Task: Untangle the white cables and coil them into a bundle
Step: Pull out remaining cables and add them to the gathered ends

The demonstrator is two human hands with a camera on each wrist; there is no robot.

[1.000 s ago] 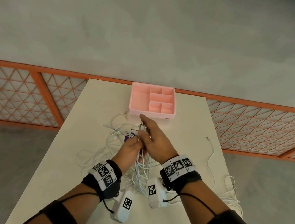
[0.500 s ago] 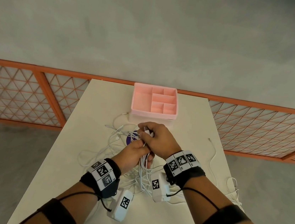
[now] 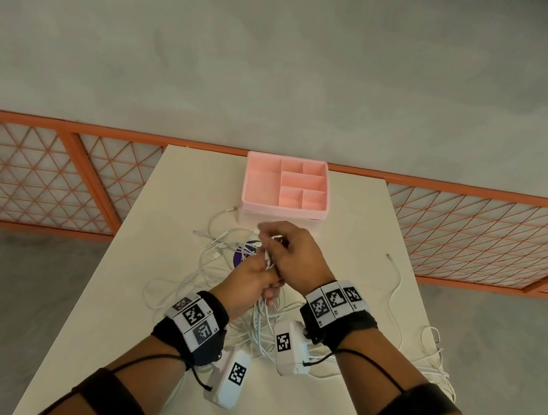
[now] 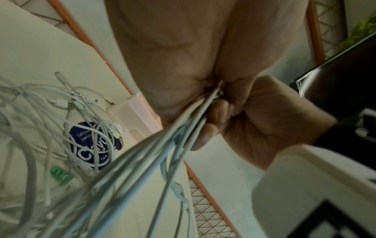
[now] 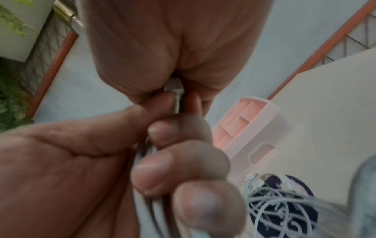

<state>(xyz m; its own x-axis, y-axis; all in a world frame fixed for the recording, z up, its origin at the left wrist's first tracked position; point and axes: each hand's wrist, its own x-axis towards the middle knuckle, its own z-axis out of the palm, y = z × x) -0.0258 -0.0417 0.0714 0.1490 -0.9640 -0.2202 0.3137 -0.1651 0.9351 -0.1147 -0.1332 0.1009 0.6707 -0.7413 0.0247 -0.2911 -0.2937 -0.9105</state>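
A tangle of white cables (image 3: 222,249) lies on the white table (image 3: 177,195) below my hands. Several strands (image 4: 162,153) run up from it into my left hand (image 3: 263,269), whose fingers are curled round them. My right hand (image 3: 273,241) sits right against the left one, a little farther back, and pinches a metal cable connector (image 5: 175,90) between thumb and fingers. In the right wrist view the left hand's fingers (image 5: 183,162) wrap the strands just below that connector. More loops (image 3: 264,330) hang and lie between my wrists.
A pink compartment organizer (image 3: 251,184) stands just behind the hands. A purple round disc (image 4: 89,145) and a small green piece (image 4: 61,174) lie under the tangle. Another white cable (image 3: 397,291) trails to the table's right edge. An orange railing (image 3: 62,178) runs behind the table.
The right hand's fingers, stretched toward the organizer a second ago, have curled in over the strands held by the left hand. Both hands stay together above the tangle.
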